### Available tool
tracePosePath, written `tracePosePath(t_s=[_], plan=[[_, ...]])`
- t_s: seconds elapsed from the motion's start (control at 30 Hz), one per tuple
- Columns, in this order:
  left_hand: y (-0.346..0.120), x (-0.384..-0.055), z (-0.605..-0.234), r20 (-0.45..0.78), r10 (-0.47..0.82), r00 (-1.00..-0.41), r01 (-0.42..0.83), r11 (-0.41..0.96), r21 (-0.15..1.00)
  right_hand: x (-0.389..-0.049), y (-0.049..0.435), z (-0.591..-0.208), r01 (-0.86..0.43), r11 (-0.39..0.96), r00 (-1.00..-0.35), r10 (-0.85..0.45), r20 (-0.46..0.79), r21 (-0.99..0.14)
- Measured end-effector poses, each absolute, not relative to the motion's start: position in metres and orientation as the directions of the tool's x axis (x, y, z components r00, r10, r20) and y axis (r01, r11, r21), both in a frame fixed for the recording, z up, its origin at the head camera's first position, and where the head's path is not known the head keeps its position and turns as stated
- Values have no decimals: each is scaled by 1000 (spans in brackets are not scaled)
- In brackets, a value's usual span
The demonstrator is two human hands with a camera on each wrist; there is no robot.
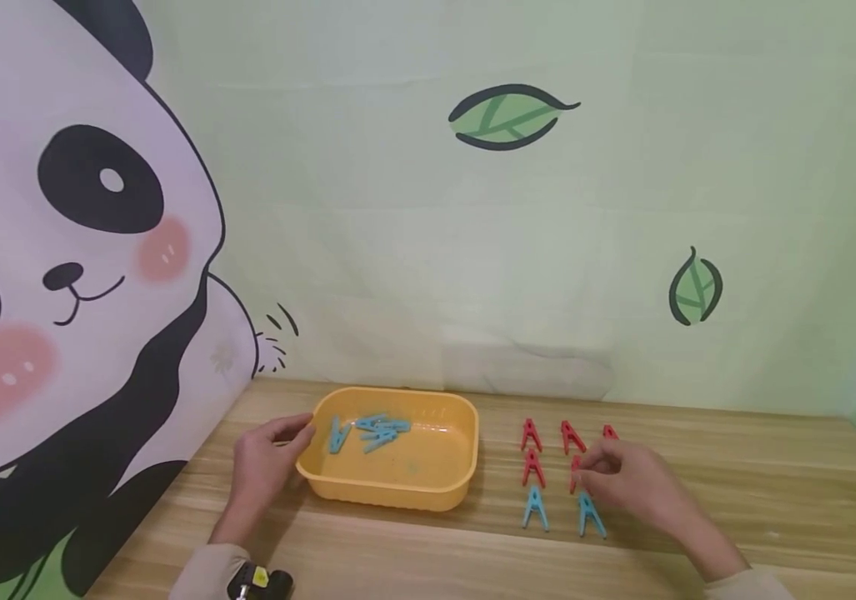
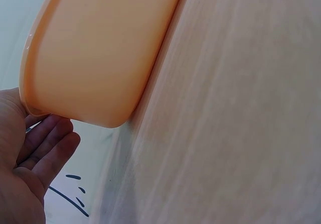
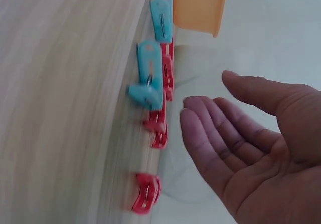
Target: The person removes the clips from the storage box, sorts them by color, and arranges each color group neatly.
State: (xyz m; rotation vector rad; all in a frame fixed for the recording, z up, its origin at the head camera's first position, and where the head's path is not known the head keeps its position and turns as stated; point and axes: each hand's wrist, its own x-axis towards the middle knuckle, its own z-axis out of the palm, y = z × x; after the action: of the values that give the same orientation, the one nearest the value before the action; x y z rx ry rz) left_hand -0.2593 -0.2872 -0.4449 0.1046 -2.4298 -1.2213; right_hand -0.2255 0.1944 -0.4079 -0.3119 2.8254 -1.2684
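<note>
The left hand (image 1: 266,462) rests at the left end of a yellow-orange, rounded rectangular plastic tray (image 1: 387,496), its loosely extended fingers touching the tray just below the rim. Inside, several light-blue plastic clothespins (image 1: 337,436) lie towards the left and back; one stands apart from an overlapping cluster.

Right of the tray, A-shaped plastic clothespins sit in rows on the wood-grain table (image 1: 367,554): three red clothespins (image 1: 530,436) at the back, two more red ones in the middle, and two light-blue ones (image 1: 536,508) in front. The right hand (image 1: 633,483) is over the right side of these rows, partly hiding two red pieces; the right wrist view shows its fingers gently bent, thumb apart, with nothing held.

A black device (image 1: 261,581) sits by the left pale sleeve (image 1: 206,572). Behind the table hangs a pale green backdrop (image 1: 367,250) printed with a panda (image 1: 97,275) and leaves (image 1: 513,117).
</note>
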Motion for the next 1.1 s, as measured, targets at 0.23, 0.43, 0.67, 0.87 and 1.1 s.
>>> tracePosePath(t_s=[0.23,0.43,0.67,0.87,1.1], plan=[[-287,-261,-446,346,-248,-905,128,617,777,-228,175,-403,-252,579,-963,-228,143,-776],[-287,-260,-445,345,-253,-904,130,605,785,-231,151,-391,-310,516,-945,-260,199,-799],[-287,-261,-444,335,-256,-907,121,603,789,-240,117,-382,-396,486,-912,-306,273,-779],[-288,-261,-445,352,-257,-900,132,609,782,-256,88,-381,-460,437,-873,-384,302,-773],[-288,-262,-445,350,-256,-901,137,597,790,-270,53,-385,-490,396,-843,-444,305,-777]])
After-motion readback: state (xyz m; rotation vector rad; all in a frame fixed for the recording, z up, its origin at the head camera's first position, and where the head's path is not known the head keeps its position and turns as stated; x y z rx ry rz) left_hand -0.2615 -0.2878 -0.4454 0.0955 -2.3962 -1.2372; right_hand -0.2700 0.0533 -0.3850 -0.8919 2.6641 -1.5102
